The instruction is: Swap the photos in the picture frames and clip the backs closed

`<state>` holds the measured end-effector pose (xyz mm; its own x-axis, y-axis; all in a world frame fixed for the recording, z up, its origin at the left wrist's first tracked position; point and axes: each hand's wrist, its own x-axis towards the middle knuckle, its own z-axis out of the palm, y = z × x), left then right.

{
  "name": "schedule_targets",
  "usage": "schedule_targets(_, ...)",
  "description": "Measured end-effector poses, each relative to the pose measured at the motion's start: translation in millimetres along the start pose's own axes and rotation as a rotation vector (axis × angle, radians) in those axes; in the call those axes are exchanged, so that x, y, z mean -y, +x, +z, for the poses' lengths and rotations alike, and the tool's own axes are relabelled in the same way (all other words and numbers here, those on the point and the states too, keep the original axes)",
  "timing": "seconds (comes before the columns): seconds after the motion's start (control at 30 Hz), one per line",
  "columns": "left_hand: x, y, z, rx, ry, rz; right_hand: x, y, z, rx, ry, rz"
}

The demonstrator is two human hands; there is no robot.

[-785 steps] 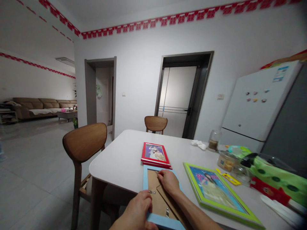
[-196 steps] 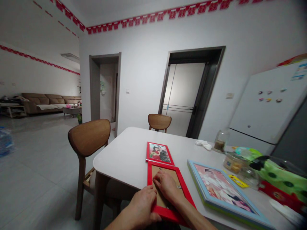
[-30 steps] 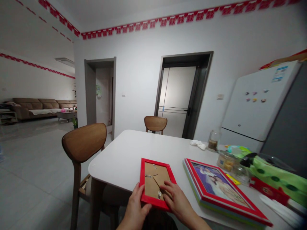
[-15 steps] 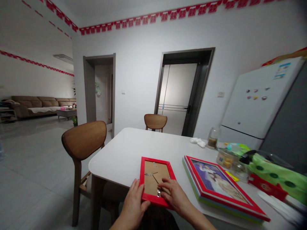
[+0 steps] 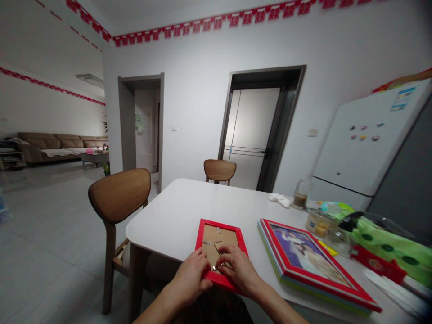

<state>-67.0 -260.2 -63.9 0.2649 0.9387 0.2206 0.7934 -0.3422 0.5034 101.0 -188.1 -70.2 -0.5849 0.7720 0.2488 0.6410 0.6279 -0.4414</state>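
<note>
While the left hand [image 5: 192, 275] grips the red frame [image 5: 243, 246] at its near-left corner, thumb over the near rail and fingers along the left one, the right hand [image 5: 238, 267] works its fingertips at the back. Left is closed around the rail. Right is half curled, thumb and fingers bunched beside the near metal clip [image 5: 214, 268]; can't tell if it's pinching the clip or just touching.

Frame is back side up at the near edge of the white table [image 5: 189, 209], right in front of the person. Long axis runs away from the person toward the far chair [image 5: 219, 170], short rails near and far. Hands hide most of the near end, so overhang is unclear. Brown backing [image 5: 209, 255] sits inside the rails, with a far clip [image 5: 218, 230] and a left clip [image 5: 207, 243] on view.

Just right: frame stack [image 5: 299, 254], top one picture up, long axis slanting far-left to near-right. Glass jar [image 5: 300, 196] and green bag [image 5: 388, 243] sit beyond it.
</note>
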Motion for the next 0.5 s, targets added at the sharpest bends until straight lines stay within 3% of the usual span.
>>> schedule_targets(0.2, -1.7, -6.0, 1.4, -0.008, -0.010, -0.052, 4.6, 5.6, 1.4, -0.079, 0.003, 0.016)
schedule_targets(0.5, -14.0, -11.7, -7.7, -0.034, -0.045, -0.040, 25.8, 49.0, 20.8, -0.120, -0.136, 0.087)
